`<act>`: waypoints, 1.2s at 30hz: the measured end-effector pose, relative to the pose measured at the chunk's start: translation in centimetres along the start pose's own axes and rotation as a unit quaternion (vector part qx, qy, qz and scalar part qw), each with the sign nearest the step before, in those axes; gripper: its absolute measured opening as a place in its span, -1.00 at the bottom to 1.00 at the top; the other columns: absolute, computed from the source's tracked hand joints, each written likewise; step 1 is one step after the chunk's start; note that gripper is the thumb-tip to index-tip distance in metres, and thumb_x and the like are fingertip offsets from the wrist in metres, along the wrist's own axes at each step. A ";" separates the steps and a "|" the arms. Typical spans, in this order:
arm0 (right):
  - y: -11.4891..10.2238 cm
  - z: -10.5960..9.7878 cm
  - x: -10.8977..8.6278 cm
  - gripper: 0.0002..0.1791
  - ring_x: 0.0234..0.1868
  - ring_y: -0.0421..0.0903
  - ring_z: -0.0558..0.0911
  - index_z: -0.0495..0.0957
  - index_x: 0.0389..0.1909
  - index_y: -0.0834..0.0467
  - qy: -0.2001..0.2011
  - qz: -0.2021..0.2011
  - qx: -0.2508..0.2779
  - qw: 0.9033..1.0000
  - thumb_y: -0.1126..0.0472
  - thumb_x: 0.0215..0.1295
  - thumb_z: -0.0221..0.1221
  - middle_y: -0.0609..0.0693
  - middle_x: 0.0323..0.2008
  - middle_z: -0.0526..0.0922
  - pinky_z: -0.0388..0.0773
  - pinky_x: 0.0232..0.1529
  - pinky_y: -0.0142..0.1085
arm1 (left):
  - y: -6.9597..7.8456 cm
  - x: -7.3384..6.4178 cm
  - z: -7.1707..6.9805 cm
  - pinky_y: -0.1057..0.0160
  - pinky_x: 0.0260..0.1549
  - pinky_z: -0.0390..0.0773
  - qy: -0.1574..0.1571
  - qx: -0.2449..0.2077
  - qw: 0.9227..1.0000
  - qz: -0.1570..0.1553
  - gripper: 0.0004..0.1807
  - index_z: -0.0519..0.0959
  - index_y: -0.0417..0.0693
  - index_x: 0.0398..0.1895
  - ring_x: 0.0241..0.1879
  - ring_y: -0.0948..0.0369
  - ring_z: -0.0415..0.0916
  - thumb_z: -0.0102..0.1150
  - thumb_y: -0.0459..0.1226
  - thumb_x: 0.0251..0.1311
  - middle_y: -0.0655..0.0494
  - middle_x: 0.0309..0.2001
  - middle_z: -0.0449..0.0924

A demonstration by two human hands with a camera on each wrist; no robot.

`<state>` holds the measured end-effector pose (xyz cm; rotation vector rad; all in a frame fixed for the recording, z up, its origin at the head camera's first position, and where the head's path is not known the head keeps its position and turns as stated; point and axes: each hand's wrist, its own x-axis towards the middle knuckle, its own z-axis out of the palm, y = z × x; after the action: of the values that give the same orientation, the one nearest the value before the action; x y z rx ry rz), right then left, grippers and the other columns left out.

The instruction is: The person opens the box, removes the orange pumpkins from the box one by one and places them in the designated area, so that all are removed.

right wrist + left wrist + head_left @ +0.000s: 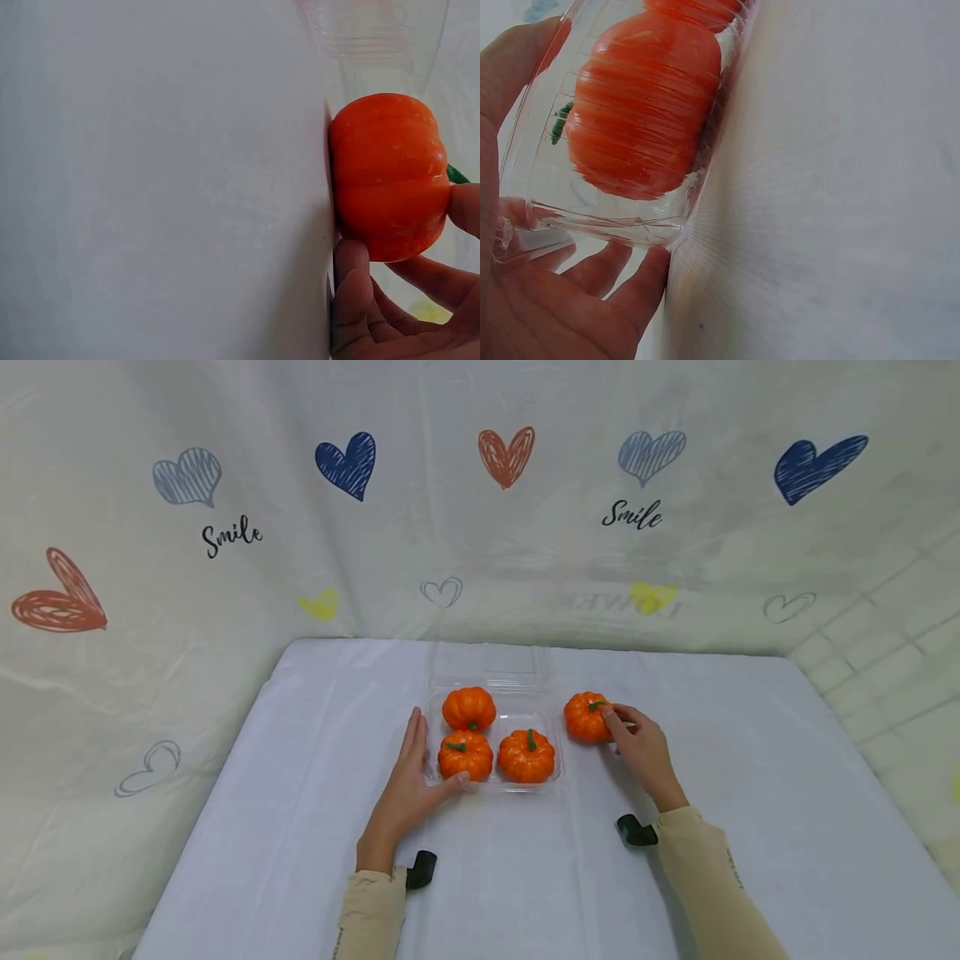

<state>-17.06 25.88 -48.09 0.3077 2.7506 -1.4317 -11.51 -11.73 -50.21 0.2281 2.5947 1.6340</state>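
A clear plastic clamshell box (517,787) lies with its lid folded back. Three small orange toy pumpkins with green stems sit inside: one at back left (468,707), one at front left (465,758), one at front right (527,758). My left hand (411,789) rests against the box's left front corner, fingers straight along the side and thumb over the front rim. In the left wrist view, a pumpkin (649,105) shows through the clear wall. Just right of the box, my right hand (641,747) grips a fourth pumpkin (585,718), thumb on top near the stem.
The transparent lid (487,664) extends toward the table's back edge. A white cloth covers the table (525,877). Behind it hangs a pale curtain (442,535) printed with hearts. A black wrist device (422,869) sticks out beside the left sleeve, another (636,831) beside the right.
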 end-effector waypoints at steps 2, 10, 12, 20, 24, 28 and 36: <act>0.0 0.1 0.0 -0.22 -0.03 0.13 0.61 0.43 0.51 0.26 0.000 -0.003 -0.001 1.000 -0.30 0.65 -0.02 0.27 0.29 0.57 0.61 -0.21 -0.38 | 0.0 0.0 0.0 0.02 0.52 0.19 0.001 -0.003 1.000 0.000 0.34 -0.19 -0.03 0.78 0.68 0.12 -0.08 0.49 0.21 0.21 0.39 0.74 -0.43; 0.1 0.2 -0.5 -0.28 -0.01 0.16 0.61 0.34 0.57 0.26 0.027 0.013 0.023 0.999 -0.20 0.71 -0.09 0.27 0.33 0.53 0.58 -0.24 -0.46 | 0.2 0.2 0.1 -0.05 0.51 0.21 -0.001 0.002 1.000 -0.007 0.33 -0.18 -0.03 0.78 0.68 0.07 -0.04 0.47 0.22 0.20 0.38 0.74 -0.42; 0.0 0.2 -0.7 -0.30 0.04 0.16 0.60 0.33 0.58 0.26 0.040 0.016 0.027 0.999 -0.16 0.71 -0.08 0.28 0.35 0.49 0.58 -0.19 -0.45 | 0.2 0.3 0.2 -0.05 0.51 0.21 -0.001 0.002 1.000 -0.010 0.34 -0.19 -0.02 0.79 0.68 0.09 -0.07 0.46 0.23 0.19 0.39 0.74 -0.41; -1.5 0.7 -1.9 -0.37 0.11 0.12 0.48 0.38 0.51 0.29 0.125 -0.017 0.049 0.991 -0.06 0.69 -0.03 0.30 0.26 0.40 0.48 0.07 -0.18 | 0.2 0.2 0.0 -0.04 0.51 0.20 -0.001 0.003 1.000 -0.007 0.34 -0.19 -0.04 0.78 0.69 0.11 -0.11 0.46 0.23 0.19 0.38 0.74 -0.42; -2.4 1.1 -2.8 -0.41 0.10 0.02 0.45 0.41 0.49 0.27 0.143 -0.045 0.075 0.986 -0.03 0.69 -0.02 0.25 0.28 0.40 0.43 0.11 -0.23 | 0.2 0.1 -0.1 -0.02 0.52 0.20 -0.001 0.004 1.000 -0.004 0.34 -0.19 -0.05 0.78 0.69 0.12 -0.13 0.47 0.23 0.20 0.38 0.74 -0.44; -3.2 1.7 -3.6 -0.48 0.13 -0.01 0.46 0.44 0.45 0.28 0.157 -0.077 0.096 0.980 0.06 0.68 0.01 0.22 0.30 0.42 0.40 0.12 -0.28 | 0.2 0.1 -0.2 -0.01 0.51 0.20 0.000 0.006 1.000 -0.004 0.34 -0.19 -0.03 0.78 0.69 0.13 -0.15 0.46 0.23 0.21 0.39 0.74 -0.44; -4.4 2.7 -5.0 -0.48 0.40 0.12 0.42 0.36 0.51 0.30 0.114 -0.146 0.110 0.977 0.22 0.65 0.07 0.19 0.45 0.37 0.39 0.41 -0.01 | 0.4 0.1 0.0 -0.01 0.51 0.20 -0.001 0.003 1.000 -0.008 0.33 -0.19 -0.02 0.78 0.69 0.13 -0.14 0.47 0.22 0.21 0.40 0.73 -0.43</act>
<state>-13.20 20.45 -45.54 0.0758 2.9140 -1.8905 -11.53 -11.57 -49.82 0.2090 2.5933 1.6206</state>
